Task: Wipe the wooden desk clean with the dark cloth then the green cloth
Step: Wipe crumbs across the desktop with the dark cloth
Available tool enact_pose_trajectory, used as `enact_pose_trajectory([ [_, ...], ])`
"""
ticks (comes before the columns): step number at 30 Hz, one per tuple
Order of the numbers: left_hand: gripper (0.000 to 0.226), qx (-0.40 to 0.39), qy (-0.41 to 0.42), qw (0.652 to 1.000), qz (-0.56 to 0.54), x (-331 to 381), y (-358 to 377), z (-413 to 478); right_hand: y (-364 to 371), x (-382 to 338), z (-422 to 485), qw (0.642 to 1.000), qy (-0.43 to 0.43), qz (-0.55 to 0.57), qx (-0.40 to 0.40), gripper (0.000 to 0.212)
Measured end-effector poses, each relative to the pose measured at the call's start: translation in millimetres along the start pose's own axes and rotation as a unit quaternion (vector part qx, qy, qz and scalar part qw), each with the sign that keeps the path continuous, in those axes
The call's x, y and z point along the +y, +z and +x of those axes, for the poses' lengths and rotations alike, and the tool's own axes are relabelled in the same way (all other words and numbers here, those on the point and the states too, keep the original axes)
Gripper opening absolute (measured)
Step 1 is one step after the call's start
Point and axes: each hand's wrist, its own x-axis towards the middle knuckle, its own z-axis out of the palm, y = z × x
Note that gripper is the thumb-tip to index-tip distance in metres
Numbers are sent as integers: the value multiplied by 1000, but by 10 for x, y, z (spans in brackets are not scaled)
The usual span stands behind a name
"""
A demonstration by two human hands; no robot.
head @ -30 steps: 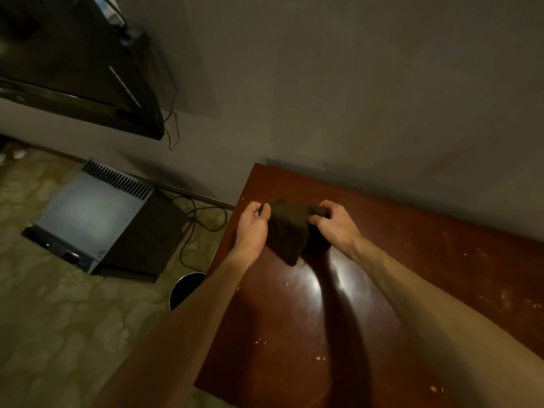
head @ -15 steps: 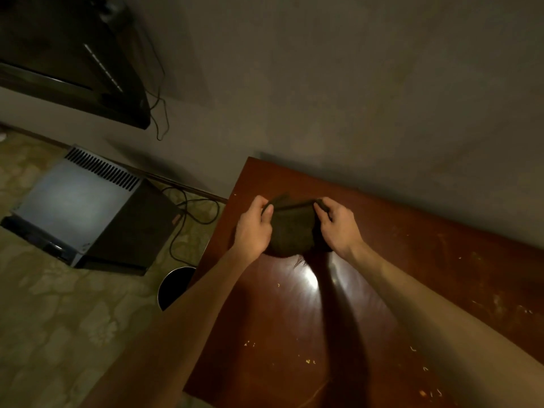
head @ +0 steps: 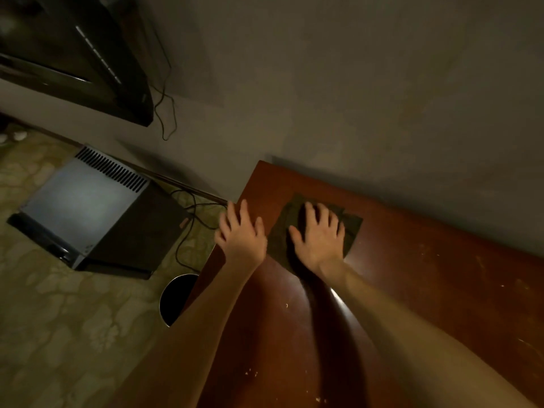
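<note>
The dark cloth [head: 282,231] lies spread flat near the far left corner of the reddish wooden desk [head: 426,275], close to the wall. My right hand [head: 319,235] presses down on the cloth with its fingers spread and straight. My left hand [head: 241,234] rests flat at the desk's left edge, just left of the cloth, fingers spread and holding nothing. Pale crumbs dot the desk's near part and scuffs mark its right side. No green cloth shows in this view.
The grey wall [head: 353,98] runs along the desk's far side. On the patterned floor to the left stands a grey box with vent slots [head: 88,207], with black cables [head: 191,219] beside it. A round dark bin [head: 175,298] sits under the desk's left edge. A dark screen [head: 73,54] hangs at upper left.
Both hands held the bunched cloth above the desk before. Now the cloth is laid out flat, my right hand presses on it, and my left hand has let go and moved left.
</note>
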Motion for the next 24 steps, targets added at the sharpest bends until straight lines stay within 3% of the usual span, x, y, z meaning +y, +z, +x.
enact_pose_trajectory([
  [3,66,7,73,994,79,-418,147,-1,421,-137,70,998,40,-35,-31,77],
  [7,66,14,178,977,119,-717,333,15,646,-87,203,994,19,-93,50,80],
  [14,60,73,175,982,26,-748,343,-2,582,-61,754,982,-98,-116,114,80],
  [19,59,68,152,986,-18,-745,332,-16,644,41,502,979,-135,-84,129,71],
  [24,57,65,151,986,-25,-734,322,-11,663,41,345,978,-125,-120,112,75],
])
